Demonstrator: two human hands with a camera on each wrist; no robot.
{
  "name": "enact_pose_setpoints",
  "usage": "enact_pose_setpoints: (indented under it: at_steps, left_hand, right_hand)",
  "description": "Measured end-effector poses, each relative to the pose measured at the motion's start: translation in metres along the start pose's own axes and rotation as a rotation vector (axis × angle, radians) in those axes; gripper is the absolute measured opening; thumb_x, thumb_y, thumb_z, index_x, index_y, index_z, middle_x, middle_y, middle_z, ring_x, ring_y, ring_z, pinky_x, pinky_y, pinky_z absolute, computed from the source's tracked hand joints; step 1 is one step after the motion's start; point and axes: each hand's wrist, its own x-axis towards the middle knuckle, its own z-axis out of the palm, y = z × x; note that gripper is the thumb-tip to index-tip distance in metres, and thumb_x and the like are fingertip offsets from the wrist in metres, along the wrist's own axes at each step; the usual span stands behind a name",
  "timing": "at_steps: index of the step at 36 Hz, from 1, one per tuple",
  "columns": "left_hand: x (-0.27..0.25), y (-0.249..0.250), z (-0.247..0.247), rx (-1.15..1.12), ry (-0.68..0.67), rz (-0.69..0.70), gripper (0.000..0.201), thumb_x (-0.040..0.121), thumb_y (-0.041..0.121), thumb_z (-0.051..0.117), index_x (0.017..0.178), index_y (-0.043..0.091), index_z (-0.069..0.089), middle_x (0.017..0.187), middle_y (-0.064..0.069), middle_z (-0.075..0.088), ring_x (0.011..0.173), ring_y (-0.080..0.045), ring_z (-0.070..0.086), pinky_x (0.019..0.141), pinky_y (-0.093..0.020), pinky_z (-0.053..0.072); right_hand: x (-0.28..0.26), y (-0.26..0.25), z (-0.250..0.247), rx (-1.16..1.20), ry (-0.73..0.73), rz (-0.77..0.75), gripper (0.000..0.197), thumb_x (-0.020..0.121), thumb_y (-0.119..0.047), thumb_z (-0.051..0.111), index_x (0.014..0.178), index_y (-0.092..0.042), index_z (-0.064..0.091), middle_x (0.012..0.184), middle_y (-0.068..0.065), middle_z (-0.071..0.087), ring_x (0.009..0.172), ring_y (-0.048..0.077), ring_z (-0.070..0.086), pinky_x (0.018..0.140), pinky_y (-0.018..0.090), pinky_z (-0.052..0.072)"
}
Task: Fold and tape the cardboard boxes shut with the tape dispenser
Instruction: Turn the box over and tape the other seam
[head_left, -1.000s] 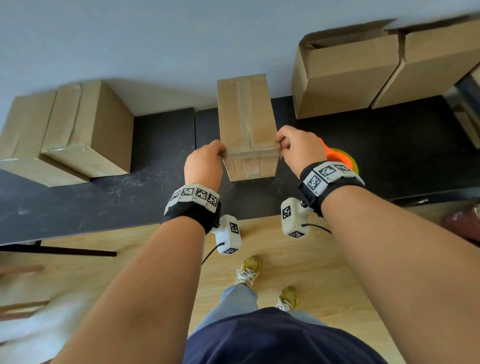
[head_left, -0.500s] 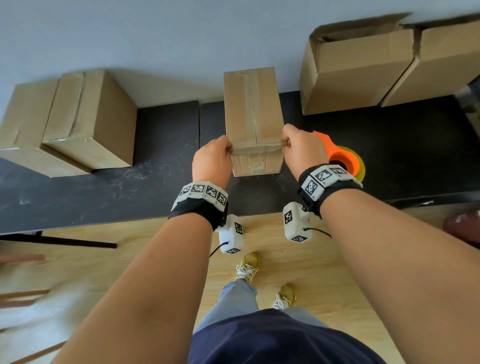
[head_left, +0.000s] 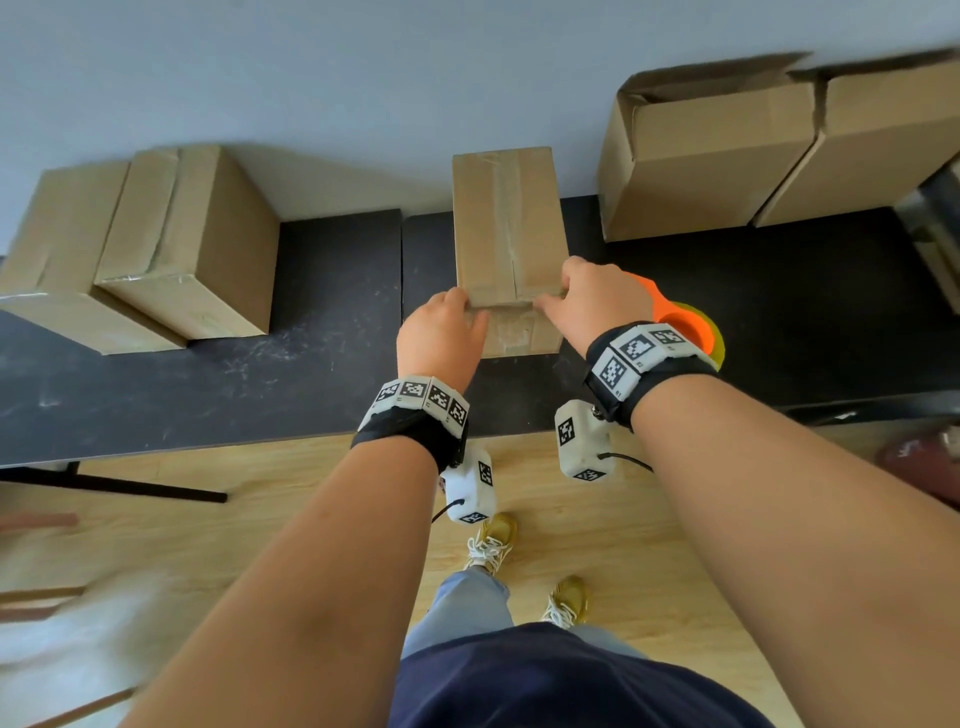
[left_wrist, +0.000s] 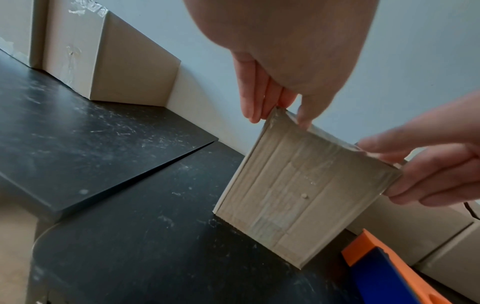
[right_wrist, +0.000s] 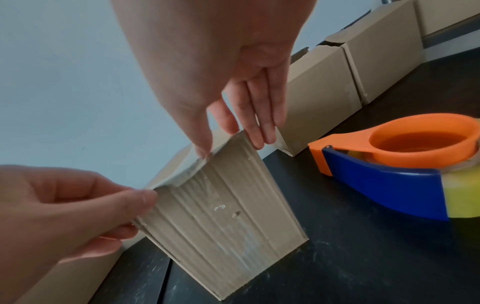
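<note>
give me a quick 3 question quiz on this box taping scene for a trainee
1. True or false: the tape dispenser is held in the right hand.
2. What do both hands pinch?
A. the middle box's near top edge
B. a tape roll
C. an open flap
3. On which side of the middle box does the dispenser lie?

Key:
1. False; it lies on the table.
2. A; the left hand and right hand pinch that edge.
3. The person's right.

No readable words, brand names or numbers appear anywhere. The only sign-like marks are black-and-white square coded patterns — not text — on the bands around the left wrist (head_left: 422, 397) and right wrist (head_left: 636, 353), and on the small white camera units (head_left: 579, 439) hanging beneath them. The cardboard boxes (head_left: 506, 228) and the tape dispenser (right_wrist: 389, 164) carry no legible print.
</note>
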Motion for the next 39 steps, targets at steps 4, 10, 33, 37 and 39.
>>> enact_pose_setpoints:
  at_steps: [4, 10, 33, 37, 39]
  left_hand:
    - [0.005, -0.003, 0.002, 0.085, -0.03, 0.015, 0.016, 0.095, 0.024, 0.049, 0.095, 0.01, 0.057, 0.088, -0.005, 0.061, 0.071, -0.023, 0.053, 0.063, -0.034, 0.043]
    - [0.016, -0.001, 0.003, 0.139, -0.058, 0.012, 0.015, 0.096, 0.022, 0.048, 0.098, 0.01, 0.055, 0.091, -0.006, 0.061, 0.071, -0.021, 0.05, 0.062, -0.033, 0.039]
    - [0.019, 0.005, 0.011, 0.184, -0.018, 0.0, 0.043, 0.09, 0.053, 0.055, 0.098, 0.012, 0.052, 0.092, -0.003, 0.061, 0.082, -0.022, 0.059, 0.061, -0.031, 0.041]
    - [0.02, 0.006, 0.012, 0.21, -0.029, 0.01, 0.04, 0.092, 0.05, 0.053, 0.1, 0.011, 0.051, 0.094, -0.004, 0.06, 0.083, -0.022, 0.058, 0.062, -0.031, 0.039]
    - [0.018, 0.006, 0.013, 0.213, -0.02, 0.012, 0.04, 0.092, 0.05, 0.053, 0.099, 0.011, 0.051, 0.092, -0.003, 0.06, 0.08, -0.021, 0.057, 0.061, -0.03, 0.037]
  right_hand:
    - [0.002, 0.001, 0.004, -0.019, 0.011, -0.008, 0.036, 0.092, -0.049, 0.058, 0.103, -0.016, 0.054, 0.082, 0.004, 0.063, 0.076, 0.026, 0.063, 0.064, 0.038, 0.052]
    - [0.007, 0.004, 0.009, -0.048, 0.033, -0.075, 0.035, 0.096, -0.046, 0.054, 0.106, -0.013, 0.051, 0.083, 0.006, 0.063, 0.074, 0.025, 0.061, 0.06, 0.036, 0.046]
    - [0.012, -0.002, 0.014, -0.144, -0.003, -0.087, 0.049, 0.094, -0.051, 0.054, 0.119, -0.011, 0.043, 0.083, 0.006, 0.059, 0.074, 0.025, 0.059, 0.057, 0.035, 0.04]
    - [0.013, 0.007, 0.007, -0.035, -0.049, -0.104, 0.036, 0.092, -0.04, 0.061, 0.112, -0.015, 0.044, 0.081, 0.004, 0.059, 0.074, 0.026, 0.061, 0.06, 0.037, 0.049]
    - [0.015, 0.011, 0.005, 0.012, -0.078, -0.122, 0.03, 0.091, -0.036, 0.064, 0.102, -0.016, 0.045, 0.085, 0.007, 0.063, 0.076, 0.029, 0.063, 0.067, 0.042, 0.054]
